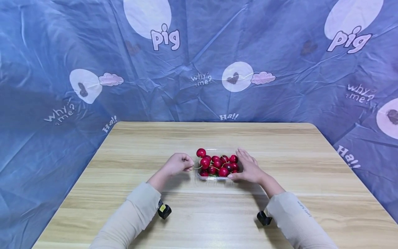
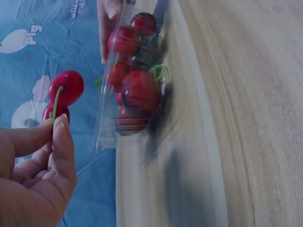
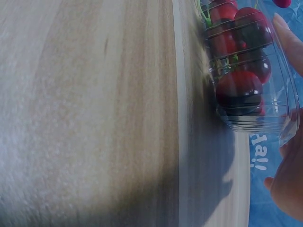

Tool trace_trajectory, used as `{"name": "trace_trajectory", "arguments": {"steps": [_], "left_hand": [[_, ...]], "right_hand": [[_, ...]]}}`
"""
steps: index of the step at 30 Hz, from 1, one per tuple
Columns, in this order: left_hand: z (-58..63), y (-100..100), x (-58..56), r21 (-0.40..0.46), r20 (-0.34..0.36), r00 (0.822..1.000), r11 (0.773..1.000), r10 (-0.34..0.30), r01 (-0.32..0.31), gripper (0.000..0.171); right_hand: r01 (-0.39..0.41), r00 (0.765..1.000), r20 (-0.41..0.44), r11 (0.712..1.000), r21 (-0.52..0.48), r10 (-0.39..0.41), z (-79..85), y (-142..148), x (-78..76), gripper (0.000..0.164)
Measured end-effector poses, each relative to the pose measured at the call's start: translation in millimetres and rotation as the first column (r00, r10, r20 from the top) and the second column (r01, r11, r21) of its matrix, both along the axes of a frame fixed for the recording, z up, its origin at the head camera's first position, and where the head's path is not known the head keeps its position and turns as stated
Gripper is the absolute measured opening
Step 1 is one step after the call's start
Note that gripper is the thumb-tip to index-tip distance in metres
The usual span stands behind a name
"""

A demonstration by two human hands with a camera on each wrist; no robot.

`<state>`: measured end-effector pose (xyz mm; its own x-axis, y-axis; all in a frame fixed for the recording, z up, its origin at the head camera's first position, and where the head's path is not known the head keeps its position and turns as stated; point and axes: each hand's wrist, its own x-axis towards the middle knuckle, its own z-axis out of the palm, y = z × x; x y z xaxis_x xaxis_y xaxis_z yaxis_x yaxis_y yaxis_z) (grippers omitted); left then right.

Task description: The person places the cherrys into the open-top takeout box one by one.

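A clear plastic box (image 1: 214, 178) full of red cherries (image 1: 217, 163) lies on the table. By its left end, my left hand (image 1: 178, 164) pinches a green stem (image 2: 56, 101) between thumb and forefinger. Two cherries show above those fingertips in the left wrist view: a round upper cherry (image 2: 67, 87) and a lower one (image 2: 57, 112) partly behind the stem and fingers. My right hand (image 1: 249, 170) holds the box's right end, thumb at the front rim and fingers at the back corner. Green stems stick out among the fruit inside.
The wooden table (image 1: 149, 138) reaches back to a blue printed cloth (image 1: 199, 97) hanging behind and at both sides. A black wrist device (image 1: 164, 211) sits at the left cuff and another black device (image 1: 264, 218) at the right cuff.
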<state>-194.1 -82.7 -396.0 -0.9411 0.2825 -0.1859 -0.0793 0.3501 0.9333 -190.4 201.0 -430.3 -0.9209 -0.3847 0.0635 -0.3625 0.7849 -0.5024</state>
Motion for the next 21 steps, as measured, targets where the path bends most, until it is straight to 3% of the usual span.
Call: {"name": "trace_trajectory", "arguments": {"steps": [12,21], "left_hand": [[-1.0,8.7,4.6,-0.024,-0.001,0.996,0.996,-0.089,0.089,0.006],[-3.6,16.8,2.6,-0.076,-0.015,0.995,0.992,-0.104,0.102,0.006]], "right_hand": [[-0.002,1.000,0.009,1.000,0.009,0.002,0.0,-0.1,-0.9,0.108],[0.000,1.000,0.010,1.000,0.000,0.000,-0.2,-0.1,0.0,0.108]]}}
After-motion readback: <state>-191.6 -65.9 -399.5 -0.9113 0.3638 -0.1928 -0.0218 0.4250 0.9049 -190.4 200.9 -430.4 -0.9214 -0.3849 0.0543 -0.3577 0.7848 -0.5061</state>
